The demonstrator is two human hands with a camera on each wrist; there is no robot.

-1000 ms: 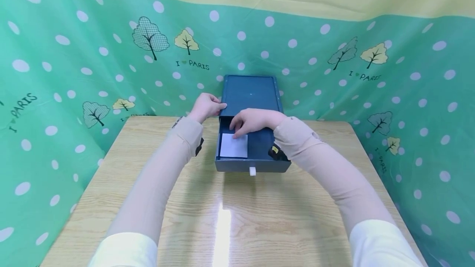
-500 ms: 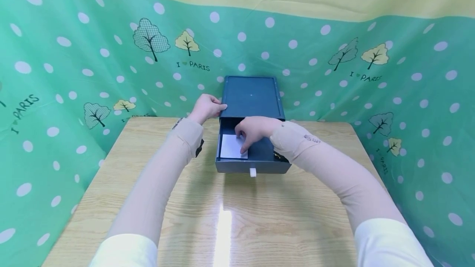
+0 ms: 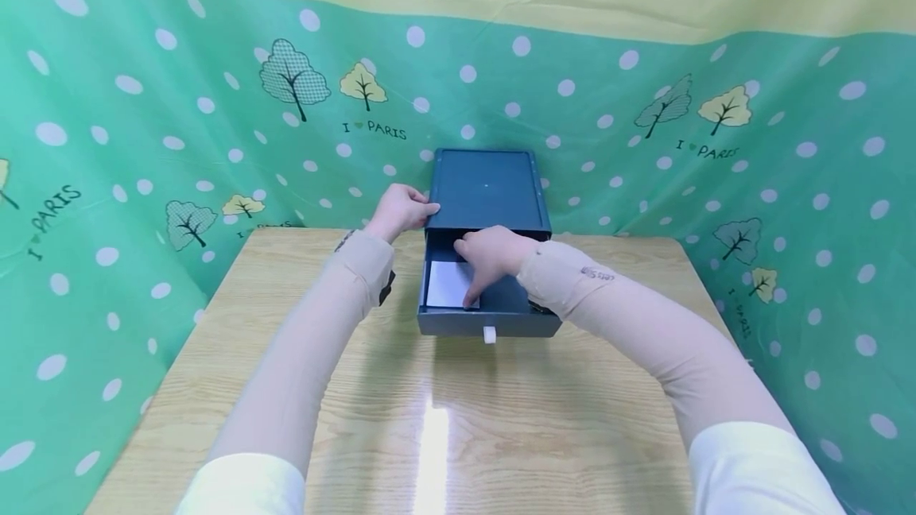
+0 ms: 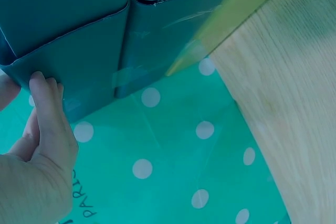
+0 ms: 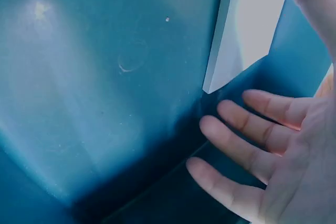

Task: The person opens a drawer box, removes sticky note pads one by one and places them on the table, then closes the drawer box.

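Observation:
My left hand (image 3: 401, 209) rests on the top left edge of a dark blue drawer box (image 3: 487, 185). In the left wrist view, its fairly straight fingers (image 4: 47, 98) lie against the box's side wall. The top drawer (image 3: 494, 324) is pulled out, with a white tab on its front. Inside it at the left lies a flat white square block (image 3: 447, 280). My right hand (image 3: 490, 257) reaches into the drawer over the block's right side, thumb near its front right corner. In the right wrist view, the spread fingers (image 5: 226, 182) stand apart from the white block (image 5: 247, 24).
The drawer boxes are stacked, with a yellow one (image 4: 231, 19) at the bottom. They stand at the back of a wooden table (image 3: 343, 404). A green dotted curtain (image 3: 179, 102) hangs close behind and along both sides.
My right hand has moved nearer along the white block, its thumb going from the back edge to the front right corner. My left hand keeps its place on the box.

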